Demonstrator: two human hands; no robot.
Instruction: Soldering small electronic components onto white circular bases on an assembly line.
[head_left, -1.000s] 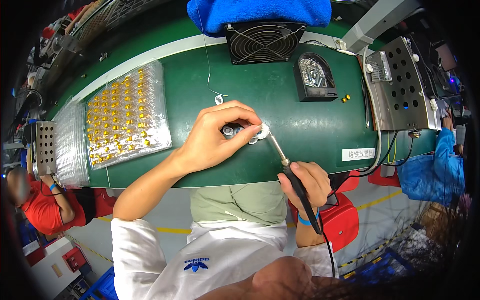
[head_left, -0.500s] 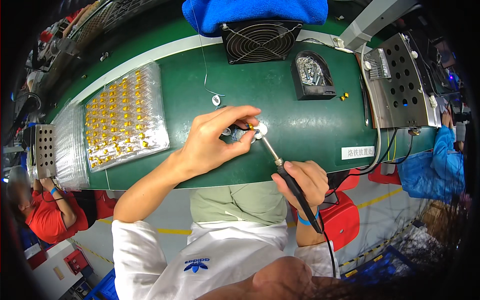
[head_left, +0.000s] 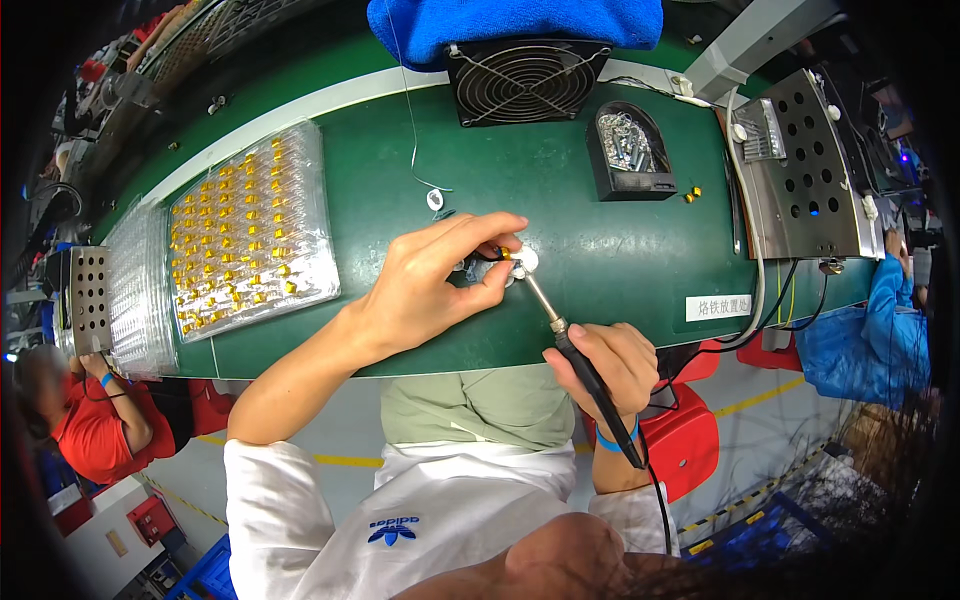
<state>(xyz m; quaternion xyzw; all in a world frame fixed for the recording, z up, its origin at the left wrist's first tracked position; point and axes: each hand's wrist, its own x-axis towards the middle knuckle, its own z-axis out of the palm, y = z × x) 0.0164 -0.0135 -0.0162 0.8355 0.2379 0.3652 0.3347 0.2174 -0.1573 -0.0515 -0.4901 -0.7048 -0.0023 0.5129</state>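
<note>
Thumb and fingertips of my left hand point(head_left: 425, 285) pinch a small yellow part point(head_left: 506, 254), which looks like the yellow-wrapped components in the tray; the fingers cover most of it. My right hand point(head_left: 612, 368) grips a black-handled soldering iron point(head_left: 585, 372), its metal tip slanting up to the pinched part. Right at the tip is a small round white piece point(head_left: 525, 261); whether the tip touches it is too small to tell. A thin wire point(head_left: 413, 140) hangs down to the table just beyond my left hand, its end by a small white-rimmed disc point(head_left: 435, 200).
At left lies a clear plastic tray point(head_left: 325, 250) with rows of yellow components. A black fan point(head_left: 528, 85) stands at the back, beside a black bin point(head_left: 635, 187) of metal pins. Two loose yellow parts point(head_left: 693, 194) and a perforated metal box point(head_left: 800, 230) are on the right.
Both hands hold nearly the same pose. The pinched part and the iron's tip have shifted very slightly; nothing was taken up or let go.
</note>
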